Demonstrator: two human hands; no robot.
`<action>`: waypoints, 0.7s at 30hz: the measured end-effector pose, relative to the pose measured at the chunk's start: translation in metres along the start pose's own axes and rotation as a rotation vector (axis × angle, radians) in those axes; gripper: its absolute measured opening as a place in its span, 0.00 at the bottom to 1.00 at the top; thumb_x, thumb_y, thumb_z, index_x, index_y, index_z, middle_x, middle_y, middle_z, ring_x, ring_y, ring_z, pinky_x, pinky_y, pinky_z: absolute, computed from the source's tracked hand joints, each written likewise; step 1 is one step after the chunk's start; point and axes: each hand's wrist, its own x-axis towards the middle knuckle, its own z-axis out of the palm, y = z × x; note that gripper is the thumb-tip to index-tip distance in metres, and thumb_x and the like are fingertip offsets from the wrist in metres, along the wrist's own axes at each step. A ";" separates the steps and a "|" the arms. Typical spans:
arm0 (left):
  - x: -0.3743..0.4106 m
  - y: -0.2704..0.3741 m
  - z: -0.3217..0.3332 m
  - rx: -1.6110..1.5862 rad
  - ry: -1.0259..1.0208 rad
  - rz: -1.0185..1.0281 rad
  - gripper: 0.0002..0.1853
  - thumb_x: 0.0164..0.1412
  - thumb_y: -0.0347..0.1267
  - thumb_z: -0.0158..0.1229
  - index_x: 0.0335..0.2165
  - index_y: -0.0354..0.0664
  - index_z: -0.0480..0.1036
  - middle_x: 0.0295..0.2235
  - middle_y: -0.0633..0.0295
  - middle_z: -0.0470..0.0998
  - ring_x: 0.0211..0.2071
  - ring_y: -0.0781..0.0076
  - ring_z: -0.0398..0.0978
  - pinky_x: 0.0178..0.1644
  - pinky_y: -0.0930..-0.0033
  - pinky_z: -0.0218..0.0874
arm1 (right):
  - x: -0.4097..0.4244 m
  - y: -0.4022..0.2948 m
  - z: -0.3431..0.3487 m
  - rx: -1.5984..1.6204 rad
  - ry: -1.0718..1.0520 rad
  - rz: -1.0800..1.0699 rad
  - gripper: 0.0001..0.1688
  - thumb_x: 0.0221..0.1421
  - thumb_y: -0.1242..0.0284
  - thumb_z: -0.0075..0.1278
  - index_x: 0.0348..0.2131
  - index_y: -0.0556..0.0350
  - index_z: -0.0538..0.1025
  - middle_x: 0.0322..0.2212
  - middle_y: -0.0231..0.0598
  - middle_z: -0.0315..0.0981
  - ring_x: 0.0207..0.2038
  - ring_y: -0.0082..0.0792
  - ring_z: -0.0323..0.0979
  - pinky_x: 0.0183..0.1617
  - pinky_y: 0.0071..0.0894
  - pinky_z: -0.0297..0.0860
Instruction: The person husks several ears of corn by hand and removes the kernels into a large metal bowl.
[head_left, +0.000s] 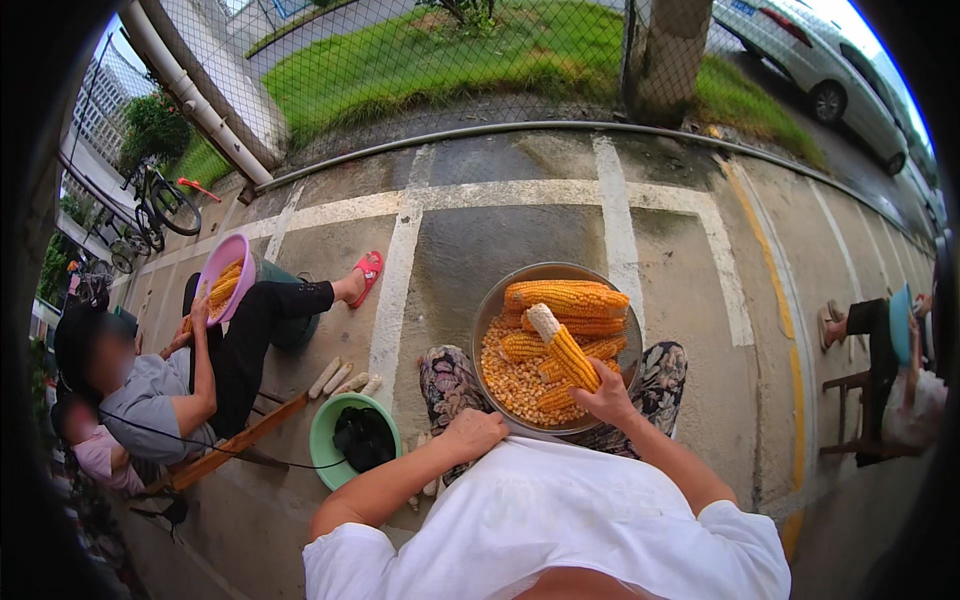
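A wide round metal basin (482, 300) rests on my lap, holding loose corn kernels (504, 375) and several ears of dried yellow corn (566, 298). My right hand (609, 397) grips one ear of corn (571, 358) by its lower end above the basin; the far end of this ear is a bare whitish cob, the rest still carries kernels. At the basin's near left edge, my left hand (477, 433) is curled at the hem of the white shirt (555, 495). Whether its fingers pinch the cloth cannot be told.
A green plastic basin (321, 435) with a black item stands left of my knee, near bare corncobs (337, 379). A seated person (161, 397) at left holds a pink basin (244, 285). Another person sits far right with a blue basin (898, 322). A wire fence runs ahead.
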 end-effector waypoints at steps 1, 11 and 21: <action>0.010 0.003 0.003 -0.002 0.070 0.000 0.07 0.52 0.33 0.50 0.28 0.47 0.75 0.27 0.58 0.74 0.30 0.59 0.77 0.27 0.57 0.69 | -0.001 -0.001 -0.001 0.010 0.008 0.010 0.31 0.45 0.67 0.58 0.47 0.62 0.68 0.34 0.45 0.75 0.36 0.36 0.75 0.42 0.31 0.70; -0.007 0.046 -0.165 -0.773 0.334 0.301 0.21 0.56 0.40 0.58 0.45 0.38 0.72 0.44 0.57 0.76 0.44 0.58 0.74 0.46 0.61 0.66 | -0.004 0.007 0.001 -0.040 0.050 -0.018 0.34 0.44 0.65 0.57 0.50 0.62 0.68 0.35 0.49 0.76 0.38 0.38 0.76 0.43 0.32 0.70; -0.019 0.065 -0.184 -1.351 0.068 1.155 0.13 0.58 0.36 0.58 0.33 0.35 0.77 0.43 0.48 0.75 0.44 0.47 0.72 0.48 0.51 0.63 | -0.002 -0.006 -0.002 0.026 0.073 0.012 0.32 0.45 0.68 0.59 0.49 0.62 0.67 0.35 0.44 0.75 0.38 0.32 0.74 0.43 0.30 0.69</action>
